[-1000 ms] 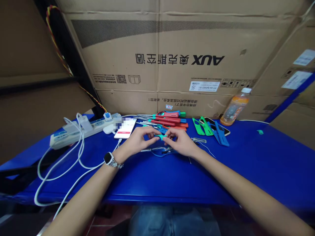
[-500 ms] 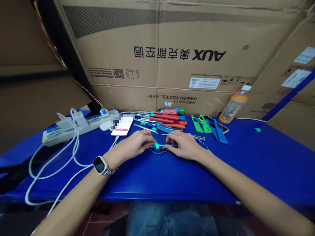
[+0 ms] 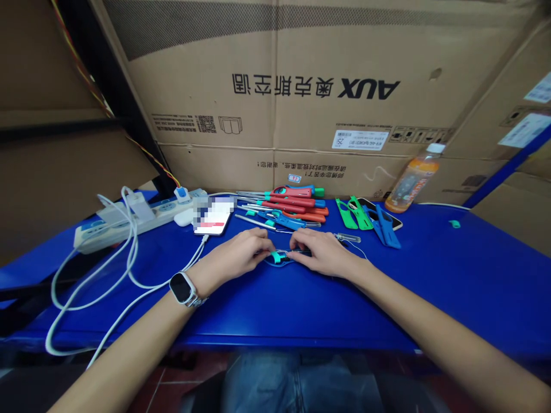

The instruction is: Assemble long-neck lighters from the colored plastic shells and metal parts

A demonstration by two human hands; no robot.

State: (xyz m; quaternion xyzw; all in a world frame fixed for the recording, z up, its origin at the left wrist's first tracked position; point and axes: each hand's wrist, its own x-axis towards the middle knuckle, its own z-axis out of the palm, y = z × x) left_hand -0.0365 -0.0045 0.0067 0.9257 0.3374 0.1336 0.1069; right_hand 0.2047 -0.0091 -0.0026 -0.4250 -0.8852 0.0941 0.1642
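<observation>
Right between the two hands, a small teal piece [image 3: 277, 258] sits over a blue looped casing [image 3: 282, 265] that lies on the surface [image 3: 258, 315]. The casing's long axis appears to run side to side, across the gap from one hand to the other, with its right part hidden beneath the fingers there. The left hand [image 3: 246, 252] is the nearer to the teal piece: its thumb and fingertips are drawn almost together at the piece's left edge, though I cannot tell whether they pinch it or only touch it. From the right hand [image 3: 321, 252], the piece lies a little to the left, just beyond the thumb tip. That hand is half curled, thumb and fingers slightly apart around something dark and thin; whether it grips this or merely steadies it is unclear.

Beyond the hands, near the cardboard [image 3: 275, 115], lies a pile of long-nosed lighters [image 3: 297, 203]. Past the right hand are a clear tube [image 3: 348, 238], green casings [image 3: 348, 215] and blue casings [image 3: 385, 228]. A loose teal part [image 3: 454, 223] rests well apart, farther right.
</observation>
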